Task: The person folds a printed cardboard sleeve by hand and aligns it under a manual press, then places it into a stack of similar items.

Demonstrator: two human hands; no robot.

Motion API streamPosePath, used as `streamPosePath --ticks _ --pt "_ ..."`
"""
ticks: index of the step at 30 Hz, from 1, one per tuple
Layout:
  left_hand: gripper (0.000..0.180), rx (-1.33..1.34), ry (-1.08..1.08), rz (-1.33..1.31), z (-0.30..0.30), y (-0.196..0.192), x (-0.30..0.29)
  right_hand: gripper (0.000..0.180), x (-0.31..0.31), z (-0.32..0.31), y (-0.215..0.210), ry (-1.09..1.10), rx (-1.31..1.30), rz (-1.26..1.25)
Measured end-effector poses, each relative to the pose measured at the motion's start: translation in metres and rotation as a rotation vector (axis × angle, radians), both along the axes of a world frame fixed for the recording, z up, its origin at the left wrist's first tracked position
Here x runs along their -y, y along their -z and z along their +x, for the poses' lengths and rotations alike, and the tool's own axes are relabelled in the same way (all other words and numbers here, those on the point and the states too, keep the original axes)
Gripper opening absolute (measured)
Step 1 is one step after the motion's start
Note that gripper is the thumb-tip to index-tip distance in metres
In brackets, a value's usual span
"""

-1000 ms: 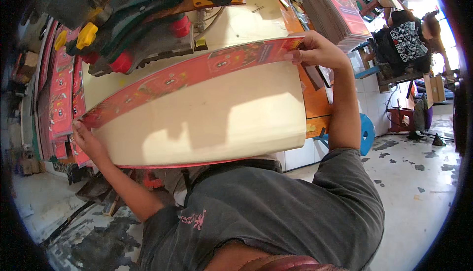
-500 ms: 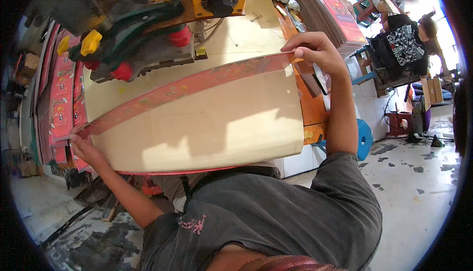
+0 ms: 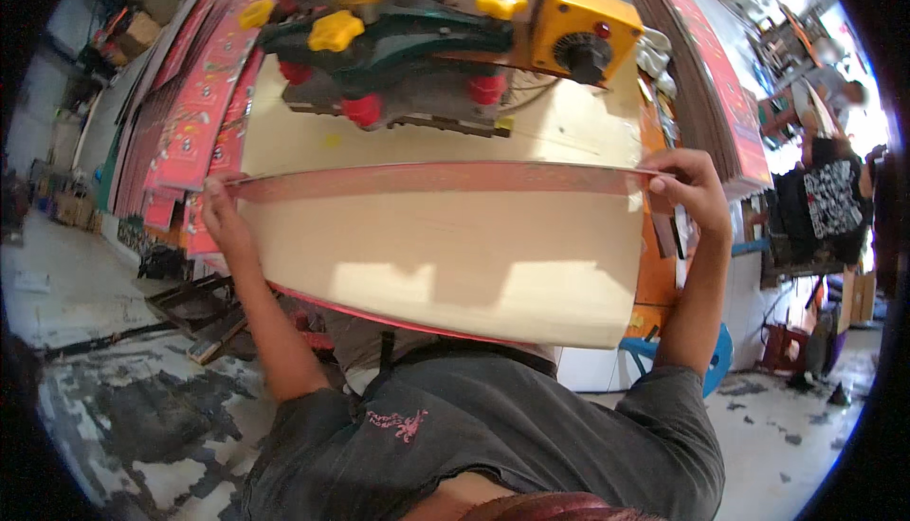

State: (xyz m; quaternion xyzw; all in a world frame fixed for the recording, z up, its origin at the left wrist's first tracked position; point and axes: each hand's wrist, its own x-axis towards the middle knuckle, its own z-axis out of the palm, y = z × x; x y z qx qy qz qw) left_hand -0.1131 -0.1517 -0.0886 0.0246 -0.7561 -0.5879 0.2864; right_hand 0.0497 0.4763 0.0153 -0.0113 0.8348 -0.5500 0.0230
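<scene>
A long, thin strip with faded red print stretches from side to side above the cream work surface. It is tilted, so little of its face shows. My left hand pinches its left end between thumb and fingers. At the other end, my right hand grips the corner the same way, thumb below and fingers on top. Just beyond the strip stands a press-like machine with a dark green arm, yellow knobs and red feet over a flat dark plate. The strip does not visibly touch that plate.
A yellow control box with a black dial sits at the machine's right. Stacks of red printed panels lie on the left and far right. Behind the right stack, two people work. A blue round stool stands by my right elbow.
The strip has gone from slanting, left end low, to nearly level across my view. Both hands still hold its ends. My view has turned, so machine and stacks sit further right.
</scene>
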Motion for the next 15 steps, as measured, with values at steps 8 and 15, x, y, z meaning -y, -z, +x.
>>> streamPosePath --ticks 8,15 --pt "0.049 -0.032 0.061 0.006 0.010 -0.019 -0.017 0.033 -0.002 -0.001 0.003 0.004 -0.004 -0.044" --pt "0.048 -0.075 0.093 -0.063 0.007 -0.018 -0.013 0.038 -0.009 0.005 0.009 0.110 -0.155 0.035"
